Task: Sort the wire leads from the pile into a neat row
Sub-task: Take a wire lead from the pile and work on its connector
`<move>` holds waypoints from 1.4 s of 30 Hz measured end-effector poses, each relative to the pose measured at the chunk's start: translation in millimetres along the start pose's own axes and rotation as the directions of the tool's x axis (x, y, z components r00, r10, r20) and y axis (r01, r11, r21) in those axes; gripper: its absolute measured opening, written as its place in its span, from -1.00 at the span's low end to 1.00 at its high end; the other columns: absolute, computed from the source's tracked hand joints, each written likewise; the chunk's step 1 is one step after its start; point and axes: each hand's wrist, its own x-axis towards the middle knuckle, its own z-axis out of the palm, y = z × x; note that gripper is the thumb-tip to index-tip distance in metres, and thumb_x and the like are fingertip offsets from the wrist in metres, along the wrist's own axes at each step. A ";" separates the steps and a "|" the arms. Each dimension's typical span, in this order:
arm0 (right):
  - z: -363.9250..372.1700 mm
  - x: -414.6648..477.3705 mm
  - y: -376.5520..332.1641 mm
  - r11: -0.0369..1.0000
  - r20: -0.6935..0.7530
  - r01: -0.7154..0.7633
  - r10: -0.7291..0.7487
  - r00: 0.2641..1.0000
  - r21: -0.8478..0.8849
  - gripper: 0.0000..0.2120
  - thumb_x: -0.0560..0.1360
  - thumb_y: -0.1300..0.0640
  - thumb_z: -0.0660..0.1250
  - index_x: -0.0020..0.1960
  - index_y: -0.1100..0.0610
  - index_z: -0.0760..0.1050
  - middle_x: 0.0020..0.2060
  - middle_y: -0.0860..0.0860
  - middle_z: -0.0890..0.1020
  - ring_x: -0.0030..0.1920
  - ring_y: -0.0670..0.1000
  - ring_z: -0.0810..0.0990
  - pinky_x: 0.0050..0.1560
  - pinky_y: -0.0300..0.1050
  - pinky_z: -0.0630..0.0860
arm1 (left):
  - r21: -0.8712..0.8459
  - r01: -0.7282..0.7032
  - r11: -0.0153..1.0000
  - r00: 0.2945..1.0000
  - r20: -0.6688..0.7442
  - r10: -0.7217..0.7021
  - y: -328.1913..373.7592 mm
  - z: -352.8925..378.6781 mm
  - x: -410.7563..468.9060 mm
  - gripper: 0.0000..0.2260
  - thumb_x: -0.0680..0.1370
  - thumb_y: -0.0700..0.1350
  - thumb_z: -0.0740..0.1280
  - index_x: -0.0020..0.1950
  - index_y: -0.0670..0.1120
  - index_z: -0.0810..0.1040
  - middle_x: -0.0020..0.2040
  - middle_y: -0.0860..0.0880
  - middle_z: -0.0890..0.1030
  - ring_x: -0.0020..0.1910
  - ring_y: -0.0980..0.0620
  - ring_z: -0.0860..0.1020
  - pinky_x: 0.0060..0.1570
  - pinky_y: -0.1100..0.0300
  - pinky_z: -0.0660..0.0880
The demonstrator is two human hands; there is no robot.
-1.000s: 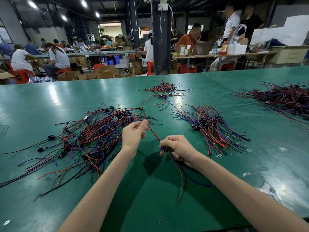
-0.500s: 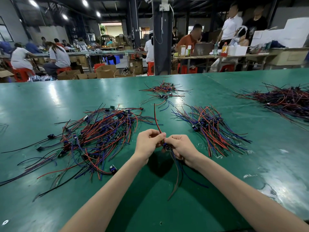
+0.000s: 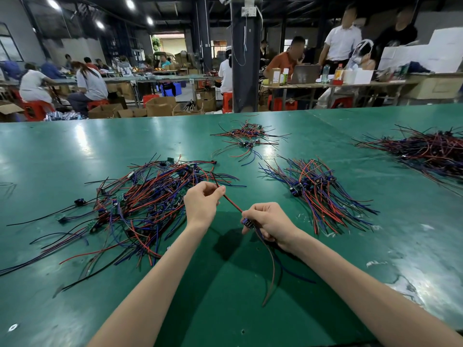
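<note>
Head view: left hand (image 3: pixel 201 204) raised over the glossy green table (image 3: pixel 75 151), its grip closed in a thumb-and-finger pinch on one thin red lead (image 3: pixel 233 202). This lead runs taut and straight, slanting down to the right hand (image 3: pixel 269 222). That hand's grip is curled round a small bundle of leads at a blue connector block (image 3: pixel 246 222); the free tails (image 3: pixel 271 271), red, blue and dark, droop in a soft curve toward the near edge. Left of the hands lies the loose pile (image 3: pixel 140 206): tangled red, blue and black insulated strands, splayed, some ending in small dark connectors. Right of the hands lies the sorted row (image 3: pixel 318 194), its leads roughly parallel, connectors clustered mid-length.
</note>
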 end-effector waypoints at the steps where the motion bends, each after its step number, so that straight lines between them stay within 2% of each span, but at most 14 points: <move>1: 0.0 0.1 0.3 1.000 0.009 0.002 -0.002 1.000 -0.004 -0.79 0.51 0.24 0.30 -0.30 0.22 0.47 -0.43 0.15 0.65 -0.71 -0.08 0.15 -0.63 -0.38 0.05 | 0.011 -0.008 1.000 1.000 -0.019 0.008 0.6 -1.7 1.5 -0.88 0.45 -0.11 0.47 -0.22 -0.12 0.61 -0.35 -0.02 0.61 -0.44 0.10 0.52 -0.13 0.02 0.61; 7: 1.6 0.6 1.3 1.000 0.050 0.012 -0.011 0.999 -0.021 -0.73 0.50 0.25 0.30 -0.38 0.16 0.49 -0.44 0.16 0.64 -0.70 -0.07 0.15 -0.62 -0.40 0.06 | -0.022 0.042 0.999 0.993 -0.114 -0.044 1.5 -13.3 11.3 -0.88 0.45 -0.12 0.48 -0.21 -0.14 0.61 -0.36 -0.07 0.60 -0.48 0.13 0.50 -0.12 0.02 0.61; 11: 0.7 -0.7 0.3 0.999 0.074 0.014 -0.011 0.997 -0.041 -0.75 0.49 0.25 0.31 -0.37 0.16 0.50 -0.43 0.15 0.64 -0.69 -0.07 0.15 -0.62 -0.38 0.05 | -0.168 0.151 0.974 0.979 -0.112 -0.172 2.2 -13.9 13.8 -0.82 0.48 -0.12 0.44 -0.29 -0.15 0.59 -0.40 -0.05 0.58 -0.49 0.10 0.46 -0.25 0.10 0.57; 16: 0.6 -1.6 -1.3 0.999 0.113 0.027 -0.022 0.993 -0.046 -0.75 0.48 0.24 0.32 -0.38 0.14 0.50 -0.42 0.16 0.65 -0.68 -0.07 0.15 -0.63 -0.36 0.05 | -0.372 0.287 0.883 0.941 -0.061 -0.332 5.9 -15.8 15.1 -0.81 0.50 -0.16 0.41 -0.31 -0.17 0.57 -0.42 -0.02 0.56 -0.56 0.17 0.43 -0.43 0.27 0.51; 22: -0.1 -1.7 -1.6 0.998 0.137 0.031 -0.024 0.990 -0.047 -0.75 0.49 0.23 0.33 -0.37 0.15 0.50 -0.40 0.16 0.66 -0.68 -0.07 0.15 -0.65 -0.36 0.05 | -0.540 0.388 0.747 0.895 0.025 -0.446 14.2 -16.0 13.1 -0.83 0.52 -0.20 0.38 -0.28 -0.18 0.56 -0.58 0.06 0.50 -0.61 0.17 0.41 -0.50 0.32 0.48; 25: -1.0 -2.3 -1.3 0.999 0.141 0.033 -0.028 0.990 -0.037 -0.79 0.49 0.22 0.33 -0.32 0.18 0.53 -0.39 0.15 0.66 -0.68 -0.09 0.16 -0.66 -0.37 0.06 | -0.538 0.387 0.749 0.897 0.032 -0.440 15.3 -16.8 11.3 -0.84 0.52 -0.16 0.40 -0.25 -0.17 0.57 -0.54 0.05 0.53 -0.56 0.14 0.43 -0.49 0.31 0.47; 27: -1.4 -2.6 -0.5 0.999 0.128 0.040 -0.039 0.991 -0.001 -0.80 0.51 0.21 0.33 -0.29 0.19 0.55 -0.37 0.16 0.67 -0.68 -0.10 0.16 -0.65 -0.37 0.06 | -0.519 0.403 0.754 0.899 0.068 -0.434 16.5 -15.8 9.5 -0.83 0.52 -0.09 0.41 -0.22 -0.15 0.59 -0.44 0.03 0.60 -0.46 0.12 0.49 -0.47 0.29 0.50; 29: -1.5 -2.6 -0.5 0.997 0.086 0.049 -0.054 0.995 0.063 -0.81 0.51 0.21 0.33 -0.27 0.19 0.58 -0.37 0.13 0.67 -0.68 -0.12 0.17 -0.64 -0.37 0.06 | -0.417 0.442 0.794 0.895 0.141 -0.424 18.9 -11.5 4.3 -0.78 0.51 0.03 0.39 -0.13 -0.13 0.59 -0.33 0.03 0.63 -0.38 0.11 0.53 -0.41 0.27 0.52; 32: -1.8 -1.9 -2.6 0.993 -0.013 0.067 -0.066 0.998 0.099 -0.83 0.53 0.19 0.32 -0.21 0.17 0.59 -0.56 -0.09 0.55 -0.68 -0.16 0.20 -0.63 -0.36 0.08 | -0.260 0.484 0.836 0.864 0.296 -0.408 23.5 0.1 -8.6 -0.73 0.52 0.08 0.35 -0.06 -0.14 0.57 -0.26 0.03 0.62 -0.34 0.10 0.51 -0.39 0.27 0.51; 34: -3.3 -0.4 -3.5 0.987 -0.082 0.072 -0.060 0.995 0.146 -0.84 0.54 0.20 0.31 -0.21 0.17 0.57 -0.64 -0.14 0.46 -0.67 -0.18 0.23 -0.63 -0.35 0.11 | -0.179 0.483 0.857 0.823 0.427 -0.374 26.4 7.3 -18.1 -0.73 0.54 0.06 0.32 -0.04 -0.15 0.55 -0.24 0.01 0.61 -0.36 0.10 0.50 -0.37 0.27 0.48; 37: -7.0 2.6 -4.0 0.964 -0.149 0.073 -0.035 0.988 0.254 -0.84 0.54 0.22 0.31 -0.20 0.15 0.58 -0.59 -0.13 0.50 -0.65 -0.19 0.25 -0.64 -0.36 0.14 | -0.090 0.432 0.897 0.765 0.564 -0.312 27.8 15.0 -30.7 -0.77 0.54 0.03 0.33 -0.10 -0.14 0.56 -0.34 0.06 0.59 -0.49 0.18 0.44 -0.48 0.35 0.37; 39: -8.3 3.2 -4.5 0.963 -0.165 0.079 -0.036 0.986 0.259 -0.85 0.54 0.21 0.32 -0.19 0.14 0.60 -0.58 -0.11 0.51 -0.65 -0.19 0.25 -0.65 -0.36 0.15 | -0.078 0.408 0.910 0.750 0.596 -0.285 27.9 17.7 -35.6 -0.79 0.54 -0.01 0.34 -0.19 -0.13 0.54 -0.37 0.07 0.60 -0.54 0.20 0.40 -0.55 0.38 0.31; 42: -10.1 4.4 -4.2 0.963 -0.187 0.082 -0.034 0.982 0.256 -0.87 0.53 0.20 0.33 -0.16 0.15 0.61 -0.57 -0.11 0.53 -0.65 -0.19 0.25 -0.65 -0.36 0.16 | -0.114 0.398 0.910 0.757 0.601 -0.256 29.3 18.8 -36.9 -0.82 0.55 -0.05 0.33 -0.16 -0.15 0.55 -0.34 0.05 0.64 -0.52 0.20 0.41 -0.56 0.38 0.31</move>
